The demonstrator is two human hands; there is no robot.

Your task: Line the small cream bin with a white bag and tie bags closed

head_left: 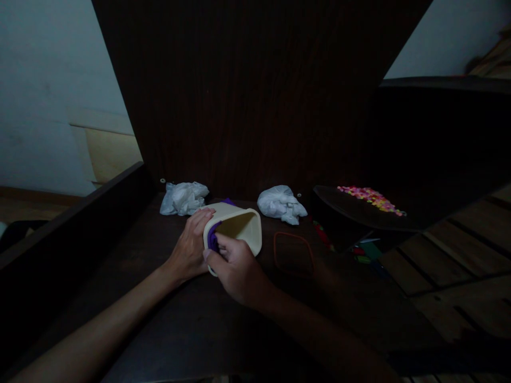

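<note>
A cream-coloured container (253, 230), tilted on its side, has its open mouth turned towards me. My left hand (190, 246) is wrapped round its left side and steadies it. With my right hand (240, 270) I pinch a purple cloth (213, 237) against the left rim, thumb outside and fingers inside the mouth. More purple shows behind the container's upper edge. To the right of my right hand, a thin reddish-brown frame with rounded corners (293, 234) lies flat on the dark wooden surface (167, 319).
Two crumpled whitish plastic bags, a left one (184, 198) and a right one (281, 203), lie by the tall dark panel (255, 106). Pink and yellow bits (372, 199) rest on a dark ledge at right. A raised board (80, 218) edges the left side.
</note>
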